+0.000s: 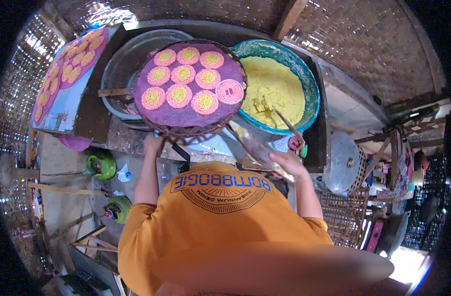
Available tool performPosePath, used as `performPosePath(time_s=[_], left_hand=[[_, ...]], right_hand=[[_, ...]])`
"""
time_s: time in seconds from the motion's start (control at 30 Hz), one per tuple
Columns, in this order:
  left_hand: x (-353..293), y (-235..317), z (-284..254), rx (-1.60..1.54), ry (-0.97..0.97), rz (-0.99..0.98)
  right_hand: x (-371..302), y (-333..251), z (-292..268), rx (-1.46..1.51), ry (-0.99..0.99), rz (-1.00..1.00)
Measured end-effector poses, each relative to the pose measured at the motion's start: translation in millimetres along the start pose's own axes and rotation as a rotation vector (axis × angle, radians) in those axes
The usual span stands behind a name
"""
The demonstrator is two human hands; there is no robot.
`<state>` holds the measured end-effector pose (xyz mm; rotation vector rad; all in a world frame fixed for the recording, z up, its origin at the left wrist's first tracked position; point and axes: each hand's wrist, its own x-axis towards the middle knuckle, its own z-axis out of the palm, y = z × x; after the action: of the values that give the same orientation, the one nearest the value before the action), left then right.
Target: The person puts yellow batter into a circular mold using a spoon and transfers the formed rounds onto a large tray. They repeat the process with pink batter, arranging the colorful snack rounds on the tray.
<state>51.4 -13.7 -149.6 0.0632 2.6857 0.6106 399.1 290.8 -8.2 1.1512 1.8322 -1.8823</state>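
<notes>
Right hand [290, 165] closed round long tool [257, 146], left hand [153, 146] at tray [169, 116] rim

Tool: blurred, below tray's lower-right edge, long axis diagonal, yellow-smeared end pointing up-left, other end down-right past the grip; left hand at lower-left rim, fingers hidden, can't tell opening or grip; tray carries pink-and-yellow rounds [179, 96], between grey basin [118, 56] and teal tub [312, 96]

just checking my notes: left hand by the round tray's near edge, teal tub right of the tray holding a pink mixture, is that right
The colour is wrong: the head view shows a yellow mixture in the teal tub right of the round tray. The left hand is by the tray's near edge, as you say.
</notes>
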Motion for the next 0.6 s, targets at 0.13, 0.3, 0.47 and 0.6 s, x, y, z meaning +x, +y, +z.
performPosePath(time_s=[0.13, 0.3, 0.47, 0.6], left_hand=[[18.7, -24.0, 8.3, -0.142, -0.143, 0.073], [36.8, -68.4, -67.4, 0.138, 0.045, 0.293], [-22.6, 86.8, -157.4, -0.79, 0.131, 0.527], [-24.7, 203.1, -110.0, -1.755, -1.55, 0.604]], right_hand=[[-16.7, 26.1, -36.1, 0.305, -0.12, -0.178], [-35.1, 2.8, -25.8, 0.788, -0.237, -0.226], [2.7, -21.1, -7.1, 0.825, -0.437, -0.349], [20.7, -75.4, 19.3, 0.659, -0.458, -0.226]])
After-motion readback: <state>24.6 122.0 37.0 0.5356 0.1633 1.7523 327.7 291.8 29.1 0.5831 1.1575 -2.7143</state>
